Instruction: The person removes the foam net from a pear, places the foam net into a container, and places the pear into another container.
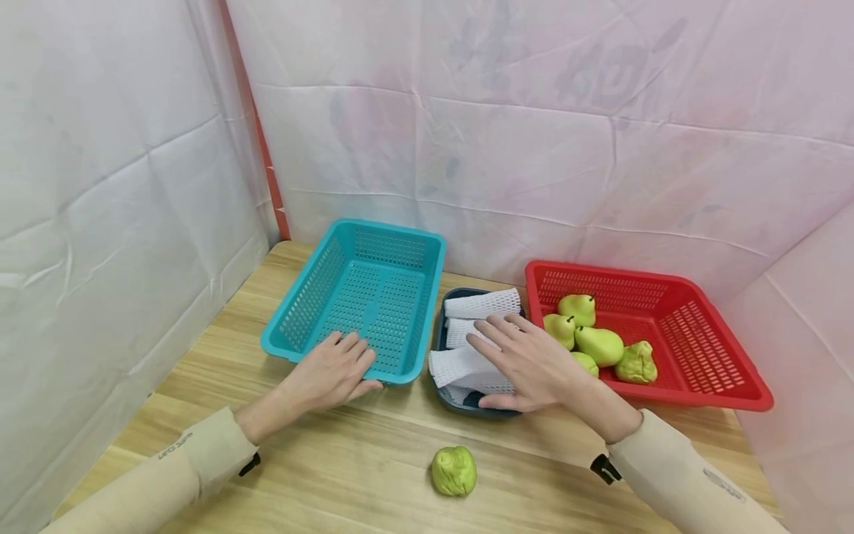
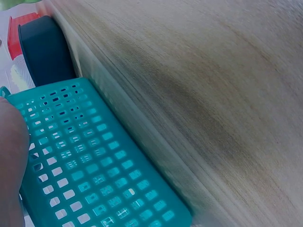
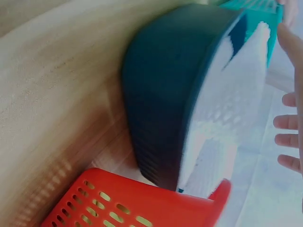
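My left hand (image 1: 336,374) holds the near rim of a teal plastic basket (image 1: 373,297), its fingers bent over the edge; in the left wrist view part of the hand lies against the outer wall. Over a small dark blue basket (image 3: 161,85) hovers my right hand (image 1: 534,363), fingers spread and fairly straight. White foam net sleeves (image 1: 483,304) lie in that basket, partly hidden under the hand. In the right wrist view the fingertips (image 3: 286,122) stand apart from the sleeves. A wrinkled green fruit (image 1: 454,471) rests on the table in front of the baskets.
To the right stands a red basket (image 1: 694,341) with several green pears (image 1: 599,345) and a wrinkled green fruit (image 1: 637,363) in it. The wooden table (image 1: 373,475) meets pale cloth walls (image 1: 507,148) at the back and sides.
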Demonstrator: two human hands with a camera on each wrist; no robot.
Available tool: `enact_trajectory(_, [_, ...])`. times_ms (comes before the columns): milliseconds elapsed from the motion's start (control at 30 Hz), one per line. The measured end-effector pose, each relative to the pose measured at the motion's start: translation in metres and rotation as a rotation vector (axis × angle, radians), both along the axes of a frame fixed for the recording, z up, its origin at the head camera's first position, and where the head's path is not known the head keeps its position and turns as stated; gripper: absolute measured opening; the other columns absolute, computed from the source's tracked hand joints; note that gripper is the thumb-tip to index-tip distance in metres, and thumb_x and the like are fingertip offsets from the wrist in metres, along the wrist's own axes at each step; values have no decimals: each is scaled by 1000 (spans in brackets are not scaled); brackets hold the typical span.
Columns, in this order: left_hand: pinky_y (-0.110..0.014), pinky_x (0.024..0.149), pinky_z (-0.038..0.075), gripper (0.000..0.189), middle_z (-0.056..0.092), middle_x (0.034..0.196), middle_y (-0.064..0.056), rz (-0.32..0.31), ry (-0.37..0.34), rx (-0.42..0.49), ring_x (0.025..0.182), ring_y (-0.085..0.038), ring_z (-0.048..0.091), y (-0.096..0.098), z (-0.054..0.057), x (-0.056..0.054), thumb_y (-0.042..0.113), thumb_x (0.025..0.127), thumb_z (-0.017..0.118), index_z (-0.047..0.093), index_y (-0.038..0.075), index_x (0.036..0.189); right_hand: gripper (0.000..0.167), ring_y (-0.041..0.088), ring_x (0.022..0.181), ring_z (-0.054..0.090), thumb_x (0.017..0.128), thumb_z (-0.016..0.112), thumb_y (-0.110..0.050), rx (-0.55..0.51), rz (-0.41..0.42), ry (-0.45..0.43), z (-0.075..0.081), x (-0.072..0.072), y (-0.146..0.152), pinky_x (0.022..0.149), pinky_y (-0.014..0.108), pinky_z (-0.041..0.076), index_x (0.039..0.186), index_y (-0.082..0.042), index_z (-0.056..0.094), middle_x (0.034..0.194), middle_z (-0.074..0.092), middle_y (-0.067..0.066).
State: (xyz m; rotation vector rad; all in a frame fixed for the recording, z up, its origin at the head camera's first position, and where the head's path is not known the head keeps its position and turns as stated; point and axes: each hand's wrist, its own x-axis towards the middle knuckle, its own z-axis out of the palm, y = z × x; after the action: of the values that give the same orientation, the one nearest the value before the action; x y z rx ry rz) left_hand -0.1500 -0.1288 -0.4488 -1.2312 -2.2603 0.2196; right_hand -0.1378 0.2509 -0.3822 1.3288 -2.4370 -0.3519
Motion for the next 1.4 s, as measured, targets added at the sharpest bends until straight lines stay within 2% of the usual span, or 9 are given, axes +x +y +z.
enact_trajectory(200, [-32,70,41,62,54,80,-1,9,-13,-8,76,-20,48,0,0,1,60,112,17,52,14,91,112,35,137,59,73,66,-90,-41,0,-32,6,21,0,116,52,46,152,-12,51,150,62,13])
enact_trajectory(400, [-32,71,41,66,53,80,-1,14,-22,-7,77,-20,47,1,0,2,58,111,7,52,14,90,119,32,137,59,68,65,-94,-93,20,-47,1,42,-5,114,50,48,153,-13,50,150,61,11])
enact_trajectory(800, [-32,71,40,65,52,80,-1,16,-28,-11,77,-20,47,0,0,2,58,111,9,52,14,90,114,25,126,61,71,53,-100,-151,109,-19,-32,73,-22,110,43,49,147,-14,57,139,67,4])
enact_trajectory(900, [-32,71,40,65,52,80,-1,17,-31,-13,77,-20,47,0,0,2,59,112,10,52,14,90,113,23,124,61,72,52,-100,-160,111,-15,-40,78,-25,106,43,50,146,-15,58,136,68,2])
enact_trajectory(1067, [-32,71,40,65,52,80,-1,9,-26,-8,77,-19,47,1,1,1,58,112,9,52,14,90,109,20,119,60,74,52,-99,-165,95,-54,-51,87,-30,99,40,50,144,-16,59,132,67,-1])
enact_trajectory(1200, [-32,71,40,63,52,80,-1,10,-27,-7,77,-19,48,1,2,1,59,112,12,52,15,91,108,18,118,59,76,47,-99,-135,71,-70,-58,92,-32,98,38,50,143,-16,59,131,67,-2])
enact_trajectory(1400, [-32,71,40,63,53,80,-1,20,-35,-14,77,-19,48,1,1,2,59,112,14,52,14,91,102,20,117,61,82,42,-98,-67,72,-48,-68,94,-33,100,39,50,140,-17,60,129,68,-3])
